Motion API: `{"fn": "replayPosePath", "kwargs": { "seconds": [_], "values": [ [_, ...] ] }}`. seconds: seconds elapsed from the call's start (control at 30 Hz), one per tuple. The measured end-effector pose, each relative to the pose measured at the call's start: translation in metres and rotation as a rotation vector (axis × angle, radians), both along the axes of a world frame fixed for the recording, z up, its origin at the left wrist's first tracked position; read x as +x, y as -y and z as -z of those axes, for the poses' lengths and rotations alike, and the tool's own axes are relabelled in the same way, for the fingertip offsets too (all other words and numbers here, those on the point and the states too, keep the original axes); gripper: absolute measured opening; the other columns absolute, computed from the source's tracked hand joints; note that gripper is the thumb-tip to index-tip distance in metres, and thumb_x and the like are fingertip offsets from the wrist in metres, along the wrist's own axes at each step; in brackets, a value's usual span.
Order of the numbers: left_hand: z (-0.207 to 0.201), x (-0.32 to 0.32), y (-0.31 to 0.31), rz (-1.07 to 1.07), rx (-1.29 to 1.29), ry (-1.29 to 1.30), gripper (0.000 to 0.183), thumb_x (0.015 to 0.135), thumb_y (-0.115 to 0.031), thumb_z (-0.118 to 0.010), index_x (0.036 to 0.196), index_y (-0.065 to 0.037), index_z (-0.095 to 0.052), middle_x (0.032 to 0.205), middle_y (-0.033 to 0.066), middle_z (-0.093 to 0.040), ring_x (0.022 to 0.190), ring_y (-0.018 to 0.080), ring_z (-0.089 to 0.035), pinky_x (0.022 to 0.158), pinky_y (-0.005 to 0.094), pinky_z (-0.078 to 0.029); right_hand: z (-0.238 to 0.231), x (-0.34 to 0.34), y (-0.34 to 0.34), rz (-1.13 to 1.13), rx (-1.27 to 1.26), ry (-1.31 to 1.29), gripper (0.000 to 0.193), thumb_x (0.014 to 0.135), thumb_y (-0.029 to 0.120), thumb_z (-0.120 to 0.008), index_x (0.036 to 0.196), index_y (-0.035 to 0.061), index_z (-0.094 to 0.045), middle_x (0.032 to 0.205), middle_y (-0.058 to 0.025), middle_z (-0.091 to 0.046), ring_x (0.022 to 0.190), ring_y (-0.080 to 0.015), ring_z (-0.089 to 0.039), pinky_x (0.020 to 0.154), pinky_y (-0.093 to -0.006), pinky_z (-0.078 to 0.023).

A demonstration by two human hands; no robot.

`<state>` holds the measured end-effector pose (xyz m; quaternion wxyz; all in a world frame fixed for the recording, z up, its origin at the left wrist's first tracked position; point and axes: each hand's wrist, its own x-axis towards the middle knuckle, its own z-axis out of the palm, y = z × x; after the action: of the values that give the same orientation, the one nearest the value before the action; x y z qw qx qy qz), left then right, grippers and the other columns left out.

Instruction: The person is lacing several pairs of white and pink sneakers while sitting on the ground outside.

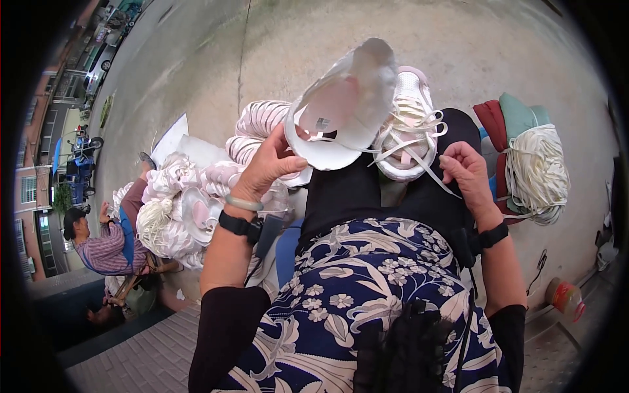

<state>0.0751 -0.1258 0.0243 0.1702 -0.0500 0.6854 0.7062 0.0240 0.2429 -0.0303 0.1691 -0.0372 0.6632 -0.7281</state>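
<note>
Co-worker: seated far left in a striped top (108,252), well apart from my station.
Pile: pink-and-white uppers (180,242) plus a cream lace hank (154,223); I'd guess much is left, but can't sort finished from unfinished.
Striped stack: nested pieces (257,124) just beyond the left hand; lacing unreadable.
Left hand: (272,160) thumb and fingers clamped on the near rim of the white upper.
White upper: (341,108) raised over the legs, hollow side facing me; a strand shows at its opening, lacing state hidden.
Laced upper: (407,131) lying over the legs, right of the white one; lace crosses the front, slack and untied, an end trailing right. I judge threading well along, tightening not done.
Right hand: (464,171) apart from the left, fingers curled near that trailing end; I can't tell if it grips any.
Lace bundle: (538,171) big cream supply on red and green cloth (521,111), far right.
</note>
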Motion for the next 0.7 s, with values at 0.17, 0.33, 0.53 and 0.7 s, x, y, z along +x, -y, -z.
{"fn": "replayPosePath", "kwargs": {
  "seconds": [0.17, 0.33, 0.53, 0.7],
  "values": [
    [0.01, 0.019, -0.028, -0.087, -0.057, -0.217, 0.063, 0.068, -0.018, -0.08, 0.12, 0.0, -0.05, 0.109, 0.0063, -0.059, 0.103, 0.0167, -0.054, 0.093, 0.0304, -0.041, -0.002, -0.002, 0.011, -0.1, 0.144, 0.01, 0.011, 0.083, 0.01, -0.064, 0.079, 0.0042, -0.055, 0.063, 0.0038, -0.05, 0.05, -0.002, -0.045, 0.043, -0.0166, -0.035],
    [-0.018, 0.029, -0.073, 0.068, -0.722, -0.59, 0.033, 0.066, -0.02, -0.079, 0.083, -0.003, -0.057, 0.076, 0.0071, -0.057, 0.07, 0.0223, -0.056, 0.066, 0.0311, -0.044, -0.003, -0.011, 0.018, -0.107, 0.258, 0.04, 0.014, 0.082, 0.012, -0.064, 0.075, 0.0042, -0.055, 0.062, 0.002, -0.052, 0.049, -0.0026, -0.047, 0.041, -0.0178, -0.037],
    [-0.005, 0.0, -0.126, 0.451, -0.732, -1.055, 0.032, 0.066, -0.021, -0.074, 0.072, -0.004, -0.047, 0.064, 0.0114, -0.049, 0.061, 0.0312, -0.052, 0.057, 0.0399, -0.041, -0.002, -0.01, 0.019, -0.133, 0.297, 0.024, 0.011, 0.086, 0.013, -0.058, 0.08, 0.0036, -0.058, 0.064, 0.0, -0.056, 0.052, -0.0042, -0.052, 0.044, -0.0189, -0.042],
    [0.008, -0.018, -0.156, 0.503, -0.682, -1.026, 0.024, 0.071, -0.015, -0.068, 0.073, -0.003, -0.047, 0.065, 0.0145, -0.049, 0.062, 0.0338, -0.052, 0.058, 0.0411, -0.042, 0.006, -0.002, 0.004, 0.109, 0.089, -0.035, 0.012, 0.091, 0.012, -0.05, 0.089, 0.0036, -0.058, 0.07, -0.0003, -0.057, 0.054, -0.0046, -0.052, 0.048, -0.0186, -0.042]
  ]
}}
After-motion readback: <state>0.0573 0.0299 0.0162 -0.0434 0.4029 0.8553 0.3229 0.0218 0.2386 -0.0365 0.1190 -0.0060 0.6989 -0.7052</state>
